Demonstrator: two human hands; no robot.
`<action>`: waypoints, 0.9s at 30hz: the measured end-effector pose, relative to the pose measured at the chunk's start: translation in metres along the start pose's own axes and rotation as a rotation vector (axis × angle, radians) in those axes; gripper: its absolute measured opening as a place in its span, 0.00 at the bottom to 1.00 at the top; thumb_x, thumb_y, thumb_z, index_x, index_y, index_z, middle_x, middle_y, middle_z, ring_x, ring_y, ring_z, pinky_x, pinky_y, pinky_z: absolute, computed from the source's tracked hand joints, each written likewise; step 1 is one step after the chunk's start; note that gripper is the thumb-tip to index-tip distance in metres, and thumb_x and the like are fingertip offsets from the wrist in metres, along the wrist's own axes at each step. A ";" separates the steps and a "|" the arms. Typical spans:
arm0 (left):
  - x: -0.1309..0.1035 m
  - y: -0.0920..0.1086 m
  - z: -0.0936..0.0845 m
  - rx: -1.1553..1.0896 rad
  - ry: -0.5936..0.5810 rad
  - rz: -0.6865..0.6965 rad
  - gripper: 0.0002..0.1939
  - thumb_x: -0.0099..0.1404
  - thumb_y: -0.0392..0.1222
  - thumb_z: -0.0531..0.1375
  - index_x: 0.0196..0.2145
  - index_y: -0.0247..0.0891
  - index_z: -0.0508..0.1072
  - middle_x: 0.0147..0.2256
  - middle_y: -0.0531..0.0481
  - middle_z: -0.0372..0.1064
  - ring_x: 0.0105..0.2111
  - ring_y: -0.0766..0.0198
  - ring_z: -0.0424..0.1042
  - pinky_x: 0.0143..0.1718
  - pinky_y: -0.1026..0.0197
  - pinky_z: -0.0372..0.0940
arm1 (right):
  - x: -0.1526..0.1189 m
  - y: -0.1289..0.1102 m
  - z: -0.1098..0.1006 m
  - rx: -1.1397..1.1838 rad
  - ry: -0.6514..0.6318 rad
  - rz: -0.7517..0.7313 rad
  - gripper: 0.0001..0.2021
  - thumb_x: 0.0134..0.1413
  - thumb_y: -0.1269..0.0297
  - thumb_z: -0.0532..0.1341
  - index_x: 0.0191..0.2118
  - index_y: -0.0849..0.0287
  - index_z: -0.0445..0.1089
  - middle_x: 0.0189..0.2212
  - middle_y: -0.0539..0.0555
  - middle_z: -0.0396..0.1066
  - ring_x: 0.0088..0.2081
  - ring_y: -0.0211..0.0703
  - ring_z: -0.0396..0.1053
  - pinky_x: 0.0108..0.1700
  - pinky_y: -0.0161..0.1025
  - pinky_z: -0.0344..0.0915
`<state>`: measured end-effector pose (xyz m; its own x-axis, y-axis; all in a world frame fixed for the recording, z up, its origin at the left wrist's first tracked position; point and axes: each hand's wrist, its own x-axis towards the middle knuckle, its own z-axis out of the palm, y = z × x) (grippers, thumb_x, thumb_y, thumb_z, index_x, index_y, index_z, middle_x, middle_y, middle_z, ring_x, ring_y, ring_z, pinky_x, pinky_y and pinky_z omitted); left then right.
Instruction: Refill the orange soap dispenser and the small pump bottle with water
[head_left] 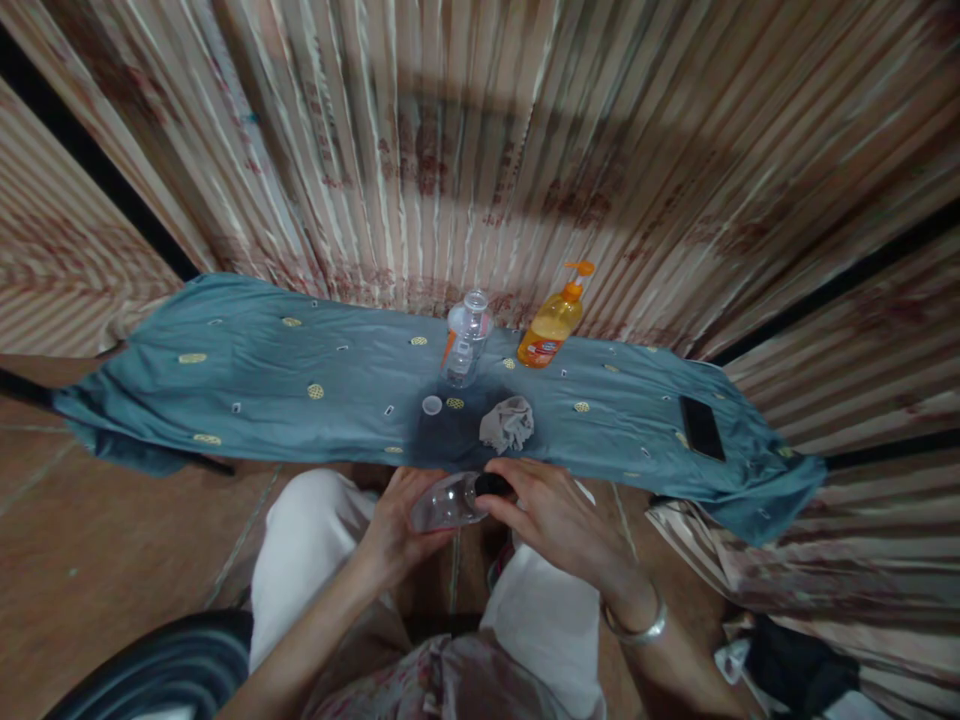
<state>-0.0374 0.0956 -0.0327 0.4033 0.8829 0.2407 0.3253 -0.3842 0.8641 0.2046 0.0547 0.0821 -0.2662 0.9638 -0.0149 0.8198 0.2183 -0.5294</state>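
While both hands meet just beyond the near edge of the table (255,370), at its middle, the small held bottle (446,502) lies tilted between them, its base toward the left and its black top (493,485) toward the right. Left hand (405,520): fingers closed around the clear body. Right hand (536,505): fingers gripping the black top; a silvery bangle (637,625) encircles the wrist.

On the table, which bears a blue-green cover with yellow motifs, a clear bottle (466,350) stands upright near the middle of the far edge; whether the white and orange patches seen at it are its own is unclear. To its right, near the same edge, stands the orange pump bottle (551,328), partly filled. Nearer the near edge lie a crumpled grey cloth (508,424) and, to its left, a small whitish cap (432,405), both at a dark patch (450,435) of the cover. A black phone (703,428) lies flat toward the right end.
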 end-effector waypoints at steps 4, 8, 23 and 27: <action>0.000 -0.002 0.001 -0.022 0.003 -0.044 0.24 0.57 0.44 0.77 0.52 0.46 0.84 0.45 0.47 0.84 0.47 0.50 0.80 0.52 0.49 0.78 | -0.001 0.002 0.002 0.045 0.015 -0.106 0.13 0.72 0.68 0.65 0.58 0.52 0.78 0.55 0.58 0.84 0.57 0.52 0.82 0.60 0.49 0.77; 0.001 -0.009 0.006 -0.018 -0.004 -0.061 0.26 0.56 0.42 0.76 0.54 0.47 0.84 0.46 0.46 0.84 0.47 0.48 0.80 0.51 0.47 0.78 | 0.003 0.006 0.006 0.027 0.059 -0.035 0.19 0.71 0.55 0.70 0.62 0.53 0.76 0.55 0.60 0.84 0.57 0.56 0.83 0.59 0.51 0.79; 0.010 -0.013 0.010 -0.017 -0.027 -0.093 0.27 0.56 0.36 0.77 0.54 0.46 0.84 0.46 0.48 0.84 0.47 0.50 0.79 0.51 0.51 0.79 | 0.011 0.017 0.012 0.019 0.053 -0.044 0.23 0.69 0.60 0.72 0.65 0.56 0.73 0.58 0.62 0.83 0.60 0.58 0.82 0.61 0.53 0.79; 0.012 -0.016 0.011 0.006 -0.030 -0.067 0.26 0.56 0.35 0.76 0.53 0.46 0.84 0.46 0.48 0.84 0.48 0.50 0.79 0.52 0.50 0.78 | 0.017 0.019 0.016 -0.091 0.009 0.060 0.14 0.74 0.51 0.68 0.52 0.56 0.78 0.45 0.61 0.86 0.49 0.58 0.85 0.50 0.49 0.80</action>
<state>-0.0279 0.1096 -0.0480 0.4056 0.8983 0.1688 0.3573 -0.3258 0.8753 0.2075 0.0733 0.0587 -0.2112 0.9767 -0.0368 0.8769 0.1727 -0.4485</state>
